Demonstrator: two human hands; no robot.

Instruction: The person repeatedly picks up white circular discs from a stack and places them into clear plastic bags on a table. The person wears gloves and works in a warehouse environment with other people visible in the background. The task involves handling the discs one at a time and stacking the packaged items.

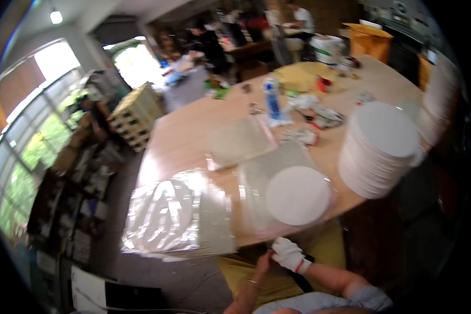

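My left hand (263, 262), bare, and my right hand (288, 254), in a white knit glove with a red-edged cuff, meet just below the table's near edge. Both look closed, the gloved fingers against the bare ones. A small reddish spot shows between them; what it is I cannot make out. Beyond them a round white disc (298, 195) lies on a pile of clear plastic bags (251, 180). To its right rises a tall stack of similar discs (374, 157). At the left corner, shiny bags (165, 217) lie piled, with a round shape showing through the film.
Another bag pile (240, 141) lies mid-table. Behind it are a blue-tinted bottle (272, 99), loose gloves (301, 136), a red roll (324, 83) and a white bucket (327, 49). A slatted wooden crate (136, 115) stands left of the table. Other people work at the back.
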